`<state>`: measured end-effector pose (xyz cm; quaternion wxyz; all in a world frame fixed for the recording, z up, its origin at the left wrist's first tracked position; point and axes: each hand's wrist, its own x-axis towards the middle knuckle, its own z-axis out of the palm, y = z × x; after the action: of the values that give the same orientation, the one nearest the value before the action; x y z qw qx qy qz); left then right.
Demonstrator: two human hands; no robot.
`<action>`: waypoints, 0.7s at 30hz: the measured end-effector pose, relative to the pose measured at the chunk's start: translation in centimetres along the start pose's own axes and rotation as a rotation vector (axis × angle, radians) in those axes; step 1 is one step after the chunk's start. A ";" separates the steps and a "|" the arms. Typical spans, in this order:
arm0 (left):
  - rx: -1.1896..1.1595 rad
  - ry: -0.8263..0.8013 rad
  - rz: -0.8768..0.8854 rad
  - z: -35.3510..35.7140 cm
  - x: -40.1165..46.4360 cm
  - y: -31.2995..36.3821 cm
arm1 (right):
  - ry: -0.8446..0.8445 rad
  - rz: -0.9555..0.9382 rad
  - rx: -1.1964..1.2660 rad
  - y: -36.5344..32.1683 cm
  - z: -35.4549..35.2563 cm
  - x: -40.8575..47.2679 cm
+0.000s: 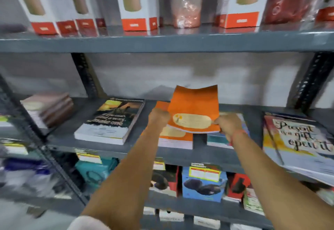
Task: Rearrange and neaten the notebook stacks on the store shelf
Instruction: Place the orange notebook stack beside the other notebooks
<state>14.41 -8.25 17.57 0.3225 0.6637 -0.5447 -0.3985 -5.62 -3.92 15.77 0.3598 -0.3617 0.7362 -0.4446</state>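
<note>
A: What's there?
B: A grey store shelf [226, 155]. The left hand [159, 116] and right hand [227, 124] grip an orange notebook [194, 108], lifted above the orange stack [174, 139].
A: Next?
B: Probably lowering it squarely on top.

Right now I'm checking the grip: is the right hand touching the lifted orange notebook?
Touching. The head view shows the right hand pinching the orange notebook's lower right corner.

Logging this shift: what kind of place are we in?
Likely a retail shop: grey metal shelving carries stacked notebooks, boxed bottles above, and boxed goods with yellow price tags below.
</note>
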 end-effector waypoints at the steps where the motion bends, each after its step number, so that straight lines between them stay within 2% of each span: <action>1: 0.032 0.033 -0.009 -1.0 0.3 -0.9 | 0.001 -0.010 -0.046 -0.3 2.0 -0.4; 5: -0.017 0.108 -0.111 -4.7 3.1 -5.1 | 0.015 -0.013 -0.101 -0.4 7.9 -0.4; 8: 0.017 0.068 -0.106 -4.9 3.7 -6.9 | 0.031 0.012 -0.211 0.3 10.0 -0.6; 14: 0.259 -0.041 -0.028 -4.6 4.5 -9.4 | 0.087 0.030 -0.428 2.2 11.4 -0.7; 21: 0.609 -0.104 0.024 -5.0 4.9 -7.8 | 0.107 -0.068 -0.664 1.8 11.1 -1.6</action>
<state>22.85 -11.51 12.33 0.0851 0.7020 -0.6626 -0.2468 4.23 -6.31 10.58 0.1681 -0.4595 0.8463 -0.2105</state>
